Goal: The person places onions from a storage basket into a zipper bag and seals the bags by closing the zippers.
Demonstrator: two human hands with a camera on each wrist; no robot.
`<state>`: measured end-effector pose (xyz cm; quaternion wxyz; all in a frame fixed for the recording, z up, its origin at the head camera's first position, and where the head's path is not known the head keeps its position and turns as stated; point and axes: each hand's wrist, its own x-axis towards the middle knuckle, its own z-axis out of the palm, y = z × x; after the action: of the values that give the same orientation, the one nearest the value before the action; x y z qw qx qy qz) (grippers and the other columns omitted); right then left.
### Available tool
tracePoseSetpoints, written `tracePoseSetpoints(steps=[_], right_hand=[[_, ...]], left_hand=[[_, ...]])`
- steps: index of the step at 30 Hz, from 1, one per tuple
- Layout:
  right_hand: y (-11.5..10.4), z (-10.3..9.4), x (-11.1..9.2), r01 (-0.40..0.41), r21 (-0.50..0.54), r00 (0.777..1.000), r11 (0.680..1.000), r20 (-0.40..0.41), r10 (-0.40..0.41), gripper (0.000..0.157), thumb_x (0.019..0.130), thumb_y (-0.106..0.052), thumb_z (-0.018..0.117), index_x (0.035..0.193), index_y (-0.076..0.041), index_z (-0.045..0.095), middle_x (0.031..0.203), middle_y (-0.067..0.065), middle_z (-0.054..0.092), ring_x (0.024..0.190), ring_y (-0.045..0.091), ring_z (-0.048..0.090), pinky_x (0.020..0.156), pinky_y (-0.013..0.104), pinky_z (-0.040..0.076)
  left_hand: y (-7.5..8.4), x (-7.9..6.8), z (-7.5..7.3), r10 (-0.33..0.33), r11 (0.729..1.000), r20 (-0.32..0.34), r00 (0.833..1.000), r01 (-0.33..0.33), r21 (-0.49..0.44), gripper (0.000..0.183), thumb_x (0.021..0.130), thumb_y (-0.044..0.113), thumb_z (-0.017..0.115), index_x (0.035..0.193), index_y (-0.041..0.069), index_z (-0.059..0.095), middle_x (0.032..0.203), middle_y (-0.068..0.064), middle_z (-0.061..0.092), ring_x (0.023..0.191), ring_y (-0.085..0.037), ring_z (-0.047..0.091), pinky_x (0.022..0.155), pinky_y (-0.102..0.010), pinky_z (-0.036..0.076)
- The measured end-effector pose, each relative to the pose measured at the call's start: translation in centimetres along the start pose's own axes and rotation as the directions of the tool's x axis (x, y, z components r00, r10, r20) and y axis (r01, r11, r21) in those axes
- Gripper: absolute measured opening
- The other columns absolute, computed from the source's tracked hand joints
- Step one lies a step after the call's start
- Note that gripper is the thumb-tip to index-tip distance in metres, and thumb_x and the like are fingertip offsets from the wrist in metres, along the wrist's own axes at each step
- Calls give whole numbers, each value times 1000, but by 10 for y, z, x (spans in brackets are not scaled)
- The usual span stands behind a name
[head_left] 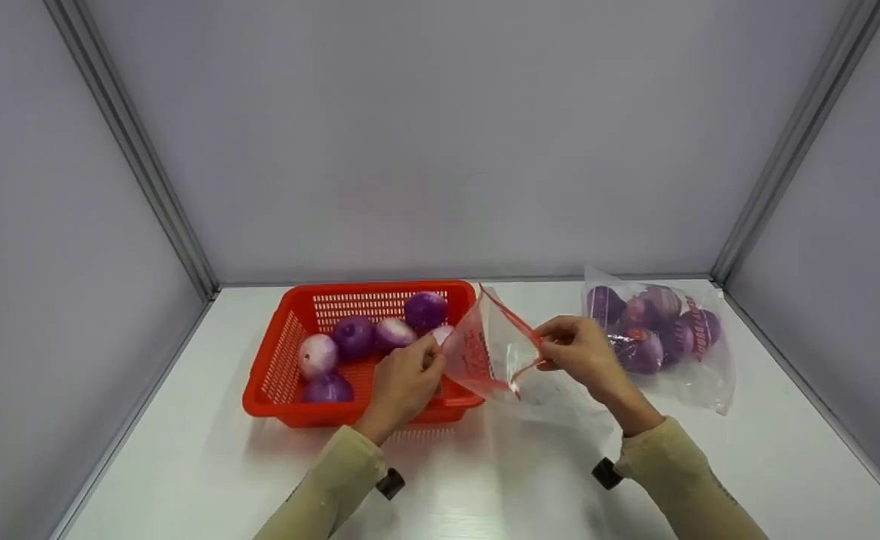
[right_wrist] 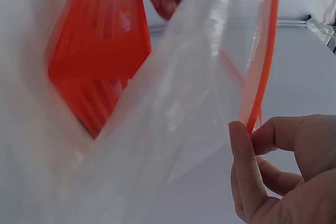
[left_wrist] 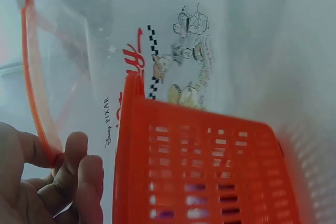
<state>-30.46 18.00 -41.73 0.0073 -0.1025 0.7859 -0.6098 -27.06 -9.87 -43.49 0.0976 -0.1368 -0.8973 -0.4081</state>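
A clear zip bag (head_left: 477, 352) with a red-edged mouth and red print is stretched between both hands, its mouth spread wide. My left hand (head_left: 407, 379) pinches the bag's left edge, right over the basket's right rim. The opposite edge is pinched between thumb and fingers of my right hand (head_left: 578, 352); the right wrist view shows this grip on the orange-red zip strip (right_wrist: 266, 51). Printed pictures and lettering show on the bag wall (left_wrist: 184, 51) in the left wrist view. Beside the left hand, the red basket (head_left: 267, 375) holds several purple onions (head_left: 353, 336), some partly hidden behind that hand.
A second clear bag (head_left: 710, 386), filled with several purple onions (head_left: 678, 341), lies at the right back of the white table (head_left: 184, 450). Grey walls (head_left: 440, 150) close off the back and both sides.
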Motion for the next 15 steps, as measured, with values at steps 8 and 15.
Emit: tracePoseSetpoints(steps=[8, 15], right_hand=[[0, -33, -6, -40, -91, 993, 995, -117, 29, 16, 86, 8, 62, 99, 11, 72, 86, 13, 69, 67, 13, 69, 66, 28, 64], [-6, -13, -6, 18, -16, 1000, 1000, -18, -18, 16, 87, 8, 62, 101, 10, 70, 86, 12, 65, 67, 18, 69, 69, 35, 65]], left_hand=[[-9, 0, -14, 3, 996, -54, 999, 1, 92, 22, 101, 24, 59, 81, 19, 59, 57, 10, 58, 52, -6, 54, 61, -29, 43], [3, 2, -3, 41, 992, -50, 998, -35, 120, 22, 102, 29, 65, 83, 20, 58, 64, 10, 52, 59, -7, 49, 62, -27, 42]])
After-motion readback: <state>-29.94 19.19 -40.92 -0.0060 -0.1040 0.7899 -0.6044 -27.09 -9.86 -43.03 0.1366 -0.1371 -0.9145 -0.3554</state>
